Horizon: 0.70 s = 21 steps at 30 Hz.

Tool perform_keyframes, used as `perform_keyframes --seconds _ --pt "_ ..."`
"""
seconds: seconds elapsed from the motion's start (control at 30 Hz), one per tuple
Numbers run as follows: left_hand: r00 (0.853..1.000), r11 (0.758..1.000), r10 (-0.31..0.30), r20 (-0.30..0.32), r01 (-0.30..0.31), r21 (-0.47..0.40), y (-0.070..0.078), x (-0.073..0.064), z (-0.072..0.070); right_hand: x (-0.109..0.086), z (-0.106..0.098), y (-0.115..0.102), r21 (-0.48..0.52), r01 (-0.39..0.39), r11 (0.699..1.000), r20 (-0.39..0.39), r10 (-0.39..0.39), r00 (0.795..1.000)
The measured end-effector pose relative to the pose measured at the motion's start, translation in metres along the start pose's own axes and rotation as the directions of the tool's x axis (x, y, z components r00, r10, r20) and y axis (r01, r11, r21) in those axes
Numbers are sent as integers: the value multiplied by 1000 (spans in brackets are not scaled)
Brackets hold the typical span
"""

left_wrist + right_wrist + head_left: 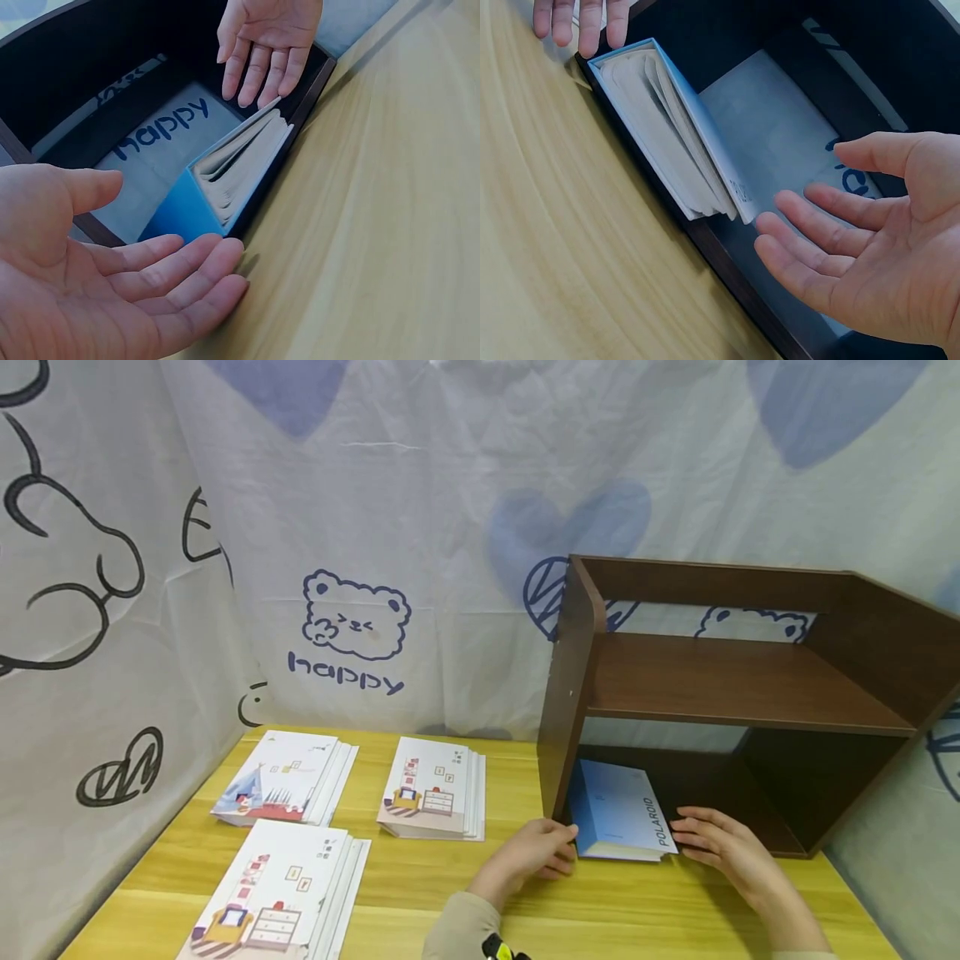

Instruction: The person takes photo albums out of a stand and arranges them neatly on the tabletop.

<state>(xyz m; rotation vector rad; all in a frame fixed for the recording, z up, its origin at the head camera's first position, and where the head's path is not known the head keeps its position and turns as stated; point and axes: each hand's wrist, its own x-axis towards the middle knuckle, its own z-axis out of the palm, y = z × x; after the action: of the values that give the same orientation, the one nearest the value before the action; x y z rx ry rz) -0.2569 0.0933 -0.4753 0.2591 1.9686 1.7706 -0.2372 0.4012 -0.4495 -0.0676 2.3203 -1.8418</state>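
Observation:
A blue photo album marked POLAROID (618, 806) lies flat in the lower left compartment of a dark brown desk shelf (742, 681), its spine against the left side panel. Its page edges (660, 142) face out toward me and stand slightly fanned. My left hand (534, 850) is at the album's spine side, by the front edge of the shelf panel, fingers relaxed. On the other side my right hand (723, 850) has its fingertips right at the album's free edge. In the right wrist view its fingers (802, 277) are loosely bent with nothing between them.
Left of the shelf, white albums with cartoon room covers lie on the yellow wood-grain table (450, 893): one at the back left (285, 777), one near the middle (431, 789), one in front (270, 893). A printed white cloth (450, 568) hangs behind.

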Motion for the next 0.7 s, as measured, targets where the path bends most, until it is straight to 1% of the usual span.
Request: perform_keyframes --seconds 0.13,0.43,0.6,0.7 --pt "1000 1000 -7 -1 7 -27 -3 2 2 1 0 2 -8 -28 1000 -1 28 1000" --pt "1000 999 -17 -22 16 -47 -6 4 6 3 -1 8 -17 -86 996 3 86 996" --pt "999 995 -39 -2 39 -93 -9 5 8 5 -1 14 -2 -124 992 46 124 991" --pt "999 991 -50 11 51 -124 -11 6 10 6 -1 18 22 -116 993 106 113 988"
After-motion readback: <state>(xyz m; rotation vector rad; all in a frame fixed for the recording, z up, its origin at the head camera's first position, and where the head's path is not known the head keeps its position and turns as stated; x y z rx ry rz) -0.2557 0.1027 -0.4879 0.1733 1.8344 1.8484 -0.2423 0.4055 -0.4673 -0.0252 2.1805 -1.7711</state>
